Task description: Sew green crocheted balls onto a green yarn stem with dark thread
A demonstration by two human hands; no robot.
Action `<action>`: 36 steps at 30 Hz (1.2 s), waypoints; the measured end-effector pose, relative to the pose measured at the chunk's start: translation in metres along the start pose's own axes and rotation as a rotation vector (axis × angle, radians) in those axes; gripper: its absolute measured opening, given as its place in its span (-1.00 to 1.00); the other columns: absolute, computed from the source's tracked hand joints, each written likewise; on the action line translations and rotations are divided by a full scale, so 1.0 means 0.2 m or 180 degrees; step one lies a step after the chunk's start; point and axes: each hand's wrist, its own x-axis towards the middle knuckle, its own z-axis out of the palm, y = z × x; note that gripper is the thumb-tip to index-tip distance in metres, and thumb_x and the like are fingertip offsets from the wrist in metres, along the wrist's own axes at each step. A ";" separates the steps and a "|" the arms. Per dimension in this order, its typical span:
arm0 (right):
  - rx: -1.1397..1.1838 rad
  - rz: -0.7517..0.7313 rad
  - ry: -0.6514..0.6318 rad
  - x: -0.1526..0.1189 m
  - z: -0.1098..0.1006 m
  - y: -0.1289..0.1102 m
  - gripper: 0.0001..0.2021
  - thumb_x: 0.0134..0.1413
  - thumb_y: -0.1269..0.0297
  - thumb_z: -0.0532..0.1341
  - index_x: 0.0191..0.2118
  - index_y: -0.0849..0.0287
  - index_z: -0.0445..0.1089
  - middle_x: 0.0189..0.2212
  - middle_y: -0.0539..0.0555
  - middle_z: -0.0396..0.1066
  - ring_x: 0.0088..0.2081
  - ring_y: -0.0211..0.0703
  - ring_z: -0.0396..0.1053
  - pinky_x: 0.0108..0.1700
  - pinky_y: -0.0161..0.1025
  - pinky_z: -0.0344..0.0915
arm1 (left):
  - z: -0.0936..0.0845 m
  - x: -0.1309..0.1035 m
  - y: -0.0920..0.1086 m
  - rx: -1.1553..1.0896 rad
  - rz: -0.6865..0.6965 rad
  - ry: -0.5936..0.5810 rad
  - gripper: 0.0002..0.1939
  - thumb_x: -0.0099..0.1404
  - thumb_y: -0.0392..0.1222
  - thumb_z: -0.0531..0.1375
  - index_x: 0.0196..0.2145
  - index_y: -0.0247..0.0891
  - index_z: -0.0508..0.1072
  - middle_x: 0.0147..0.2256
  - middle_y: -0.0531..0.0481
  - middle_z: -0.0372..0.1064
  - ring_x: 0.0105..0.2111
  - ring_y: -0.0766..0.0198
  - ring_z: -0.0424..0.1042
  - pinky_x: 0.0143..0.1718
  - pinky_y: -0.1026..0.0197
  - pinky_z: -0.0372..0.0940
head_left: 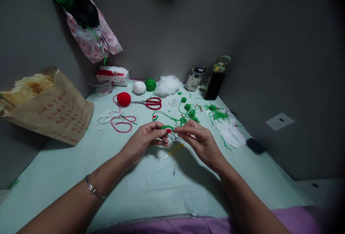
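Between the thumb and fingers of my left hand (pixel 147 137) is a small crocheted piece (pixel 168 130) in green, white and red, like a watermelon slice. My right hand (pixel 201 141) is pinched close at the right end of this piece; whatever sits in its fingertips is too small to make out. Loose black thread (pixel 174 138) lies just below the fingertips. Under my hands a crochet hook (pixel 176 150) with a yellow handle rests on the table, and a small dark bit (pixel 174 171) lies nearer me. Another tiny watermelon piece (pixel 155 117) lies behind my left hand.
Red-handled scissors (pixel 153 103) lie beside a red yarn ball (pixel 123 99). White stuffing (pixel 168 85), a jar (pixel 193 79) and a dark bottle (pixel 215 83) line the back. Green crocheted balls (pixel 191 113) and scraps lie right. A paper bag (pixel 60 113) with flatbread stands left.
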 end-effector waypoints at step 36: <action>0.0393 -0.0055 -0.0018 -0.02 0.05 -0.17 -0.90 0.33 0.31 0.10 -0.21 0.14 0.34 -0.27 0.11 0.51 -0.42 -0.24 0.48 -0.45 -0.30 0.35 | 0.01 0.03 -0.04 0.1479 0.0386 0.0595 -0.86 0.12 -0.17 0.30 -0.41 -0.25 0.42 -0.51 0.09 0.36 -0.48 0.31 0.33 -0.42 0.24 0.18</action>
